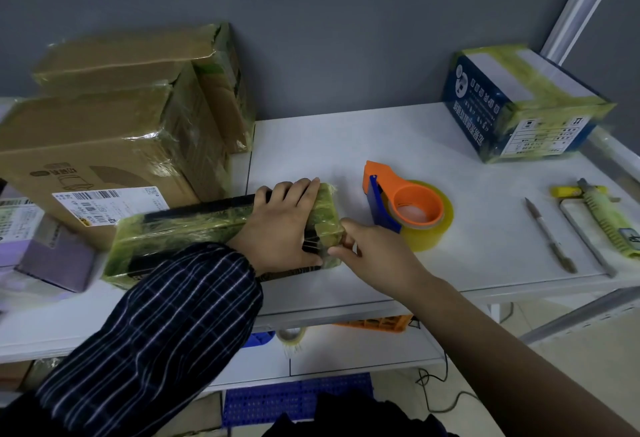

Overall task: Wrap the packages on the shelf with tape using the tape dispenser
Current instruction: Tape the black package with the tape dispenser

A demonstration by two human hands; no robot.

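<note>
Four fingers (304, 191) of the left hand (282, 225) lie nearly straight across the top of the black package (180, 232), tips at its far edge, thumb along the near side. Palm presses down.

Right hand (377, 249): fingers (346, 241) curled, thumb and forefinger pinching the tape film at the package's near right corner.

Package lies flat on the white shelf (346, 139), near the front edge. Long axis runs left to right, right end angled slightly away and pointing toward the tape dispenser (391, 191). Both ends are thick with wrinkled yellowish tape; the black middle shows through.

Dispenser, orange and blue with a clear yellowish roll, sits just right of the package, untouched. Taped cardboard boxes (104, 146) stand behind left; a taped blue box (512, 104) far right.
</note>
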